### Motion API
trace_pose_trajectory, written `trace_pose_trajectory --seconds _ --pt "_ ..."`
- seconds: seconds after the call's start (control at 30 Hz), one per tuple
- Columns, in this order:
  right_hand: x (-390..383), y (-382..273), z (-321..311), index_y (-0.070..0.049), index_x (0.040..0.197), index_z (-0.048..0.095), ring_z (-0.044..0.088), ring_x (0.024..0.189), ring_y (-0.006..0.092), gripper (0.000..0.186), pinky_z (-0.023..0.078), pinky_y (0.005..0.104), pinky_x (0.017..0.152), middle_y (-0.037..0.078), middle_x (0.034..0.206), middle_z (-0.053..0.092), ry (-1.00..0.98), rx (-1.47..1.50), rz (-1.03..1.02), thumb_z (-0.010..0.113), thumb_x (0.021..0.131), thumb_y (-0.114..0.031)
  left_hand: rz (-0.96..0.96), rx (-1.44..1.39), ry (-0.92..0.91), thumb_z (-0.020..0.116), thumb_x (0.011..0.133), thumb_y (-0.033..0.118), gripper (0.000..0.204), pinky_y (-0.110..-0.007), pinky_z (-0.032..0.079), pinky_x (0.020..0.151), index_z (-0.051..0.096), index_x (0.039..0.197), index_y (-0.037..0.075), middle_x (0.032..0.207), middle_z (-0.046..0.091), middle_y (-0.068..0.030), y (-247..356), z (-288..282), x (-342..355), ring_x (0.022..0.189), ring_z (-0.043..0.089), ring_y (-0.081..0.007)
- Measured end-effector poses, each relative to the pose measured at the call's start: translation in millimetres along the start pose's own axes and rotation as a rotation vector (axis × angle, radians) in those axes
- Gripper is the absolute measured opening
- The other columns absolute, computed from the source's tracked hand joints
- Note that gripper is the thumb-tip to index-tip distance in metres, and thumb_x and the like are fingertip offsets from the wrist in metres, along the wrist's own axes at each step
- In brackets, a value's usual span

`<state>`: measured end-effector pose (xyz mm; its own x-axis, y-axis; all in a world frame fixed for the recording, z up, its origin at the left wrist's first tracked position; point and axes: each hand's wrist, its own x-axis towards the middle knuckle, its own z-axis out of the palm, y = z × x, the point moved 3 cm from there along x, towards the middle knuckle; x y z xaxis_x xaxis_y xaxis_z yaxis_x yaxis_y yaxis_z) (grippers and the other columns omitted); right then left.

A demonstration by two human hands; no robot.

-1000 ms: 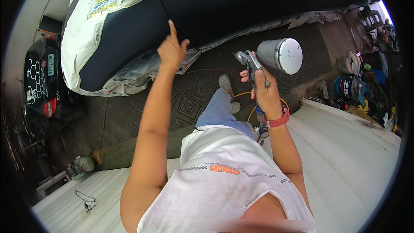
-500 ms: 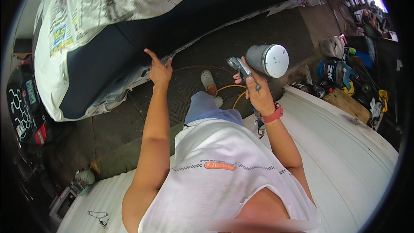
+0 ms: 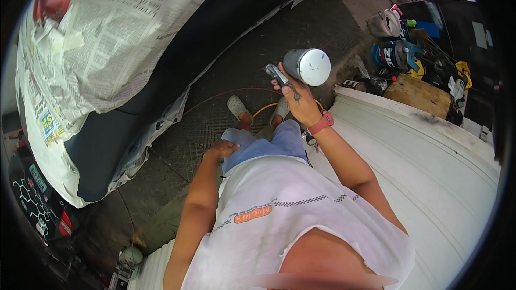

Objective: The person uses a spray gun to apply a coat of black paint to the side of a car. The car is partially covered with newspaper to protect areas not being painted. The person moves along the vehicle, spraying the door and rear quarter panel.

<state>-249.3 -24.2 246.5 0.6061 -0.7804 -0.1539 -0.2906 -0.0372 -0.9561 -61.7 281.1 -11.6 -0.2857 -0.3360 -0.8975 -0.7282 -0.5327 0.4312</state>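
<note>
My right hand (image 3: 301, 102) is closed round the handle of a metal spray gun (image 3: 277, 79). A grey paint cup (image 3: 293, 63) with a white, speckled lid (image 3: 315, 67) is fixed on the gun, held out ahead of me. The fingers wrap the grip, partly hidden by the gun. By my left thigh hangs my left hand (image 3: 220, 150), empty, fingers loosely bent and partly apart. To the left and ahead curves a dark vehicle panel (image 3: 102, 138), masked along its upper side with newspaper (image 3: 126, 37) and along its lower edge with more paper.
A yellow hose (image 3: 262, 109) and a thin red hose lie on the dark floor by my feet. A long white panel (image 3: 408, 156) stands at my right. Beyond it are a white bucket (image 3: 382, 24), a blue can (image 3: 388, 53) and a wooden board (image 3: 418, 96). Another dark vehicle is far left.
My left hand has dropped from pointing at the dark panel to beside my thigh. My right hand still holds the spray gun. The view has shifted, and both feet now show.
</note>
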Motion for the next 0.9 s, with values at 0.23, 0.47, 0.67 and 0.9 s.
trace_pose_trajectory --seconds 0.23,0.47,0.67,0.9 --pt "32.1 25.2 -20.9 -0.002 0.161 0.051 0.073 0.102 0.0218 0.055 0.059 0.0362 0.094 0.02 0.133 0.07 -0.083 0.038 -0.036 0.06 0.113 -0.027 0.405 -0.767 0.402 0.067 0.109 0.03 0.036 -0.037 0.054 0.106 0.072 0.138 0.009 0.126 0.077 -0.012 179.1 -85.6 -23.2 0.121 0.071 -0.0239" --pt "57.6 42.4 -55.6 -0.003 0.161 0.051 0.073 0.102 0.0223 0.055 0.06 0.0371 0.093 0.021 0.131 0.07 -0.191 0.133 -0.12 0.057 0.113 -0.031 0.623 -1.07 0.429 0.067 0.107 0.007 0.031 -0.033 0.051 0.106 0.067 0.137 0.002 0.129 0.074 -0.0027 295.2 -120.0 15.3 0.121 0.066 -0.0135" --pt "79.2 70.2 -79.4 -0.007 0.163 0.051 0.073 0.105 0.0232 0.056 0.057 0.0369 0.101 0.018 0.133 0.07 -0.296 -0.011 -0.269 0.056 0.113 -0.032 0.695 -1.39 0.673 0.065 0.105 0.0 0.022 -0.028 0.053 0.096 0.07 0.127 0.0 0.116 0.076 -0.0017 332.2 -114.7 53.8 0.107 0.068 -0.0086" --pt "81.7 102.6 -66.3 -0.009 0.163 0.05 0.073 0.121 0.024 0.056 0.056 0.0379 0.105 0.015 0.161 0.056 -0.472 0.034 -0.235 0.054 0.114 -0.035 0.418 -1.402 0.823 0.065 0.105 -0.002 0.019 -0.029 0.053 0.092 0.072 0.121 0.001 0.114 0.077 -0.0035 327.3 -98.7 78.8 0.103 0.068 -0.0113"
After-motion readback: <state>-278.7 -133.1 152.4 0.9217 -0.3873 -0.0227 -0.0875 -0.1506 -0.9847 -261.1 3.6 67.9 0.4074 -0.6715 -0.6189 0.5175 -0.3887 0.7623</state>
